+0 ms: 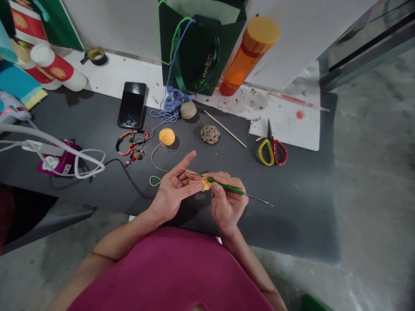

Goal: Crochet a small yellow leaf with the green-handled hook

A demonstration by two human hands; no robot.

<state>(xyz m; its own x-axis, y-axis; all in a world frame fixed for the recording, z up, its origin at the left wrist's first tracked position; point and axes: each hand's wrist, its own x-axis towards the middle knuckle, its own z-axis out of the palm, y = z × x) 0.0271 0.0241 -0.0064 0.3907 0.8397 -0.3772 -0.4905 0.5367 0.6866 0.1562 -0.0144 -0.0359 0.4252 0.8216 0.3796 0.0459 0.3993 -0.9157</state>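
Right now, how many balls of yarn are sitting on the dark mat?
2. The yellow ball of yarn sits nearer the person, and the beige ball of yarn sits farther back, beside the tangled blue yarn. Others could be hidden behind the green paper bag.

Grey worktop (292, 220), back edge: black smartphone (131, 105)
Centre: yellow yarn ball (167, 136), left of twine rose (210, 134)
Right: red-yellow scissors (272, 149) on white paper (292, 121)

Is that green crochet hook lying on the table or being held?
Held: the right hand grips the green crochet hook up above the table, while the left hand pinches the yellow crochet piece.
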